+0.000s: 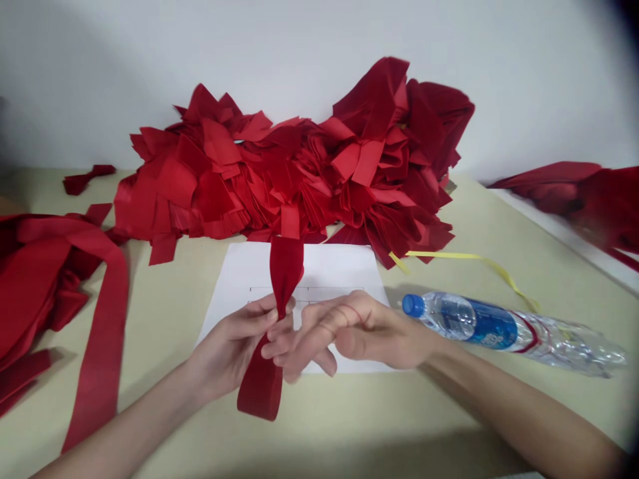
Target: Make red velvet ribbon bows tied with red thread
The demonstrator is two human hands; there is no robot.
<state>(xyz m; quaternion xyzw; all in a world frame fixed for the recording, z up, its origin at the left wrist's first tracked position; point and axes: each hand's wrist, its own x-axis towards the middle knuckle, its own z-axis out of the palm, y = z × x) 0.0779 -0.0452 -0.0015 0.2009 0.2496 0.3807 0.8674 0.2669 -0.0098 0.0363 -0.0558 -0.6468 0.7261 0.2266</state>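
A dark red velvet ribbon stands upright between my hands. It is pinched narrow at its middle, and a folded loop hangs below. My left hand is closed on that narrow middle between thumb and fingers. From the right, my right hand reaches to the same spot, its fingertips by the pinch and slightly blurred. A thin red thread runs across and around the fingers of my right hand. Its far end is hidden at the ribbon. Beneath both hands lies a white sheet of paper with printed lines.
A large heap of red ribbon pieces lies against the wall. More red ribbon lies at the left, and further red cloth at the right. Plastic bottles bound with red cord lie right of my hand, near a yellow strip.
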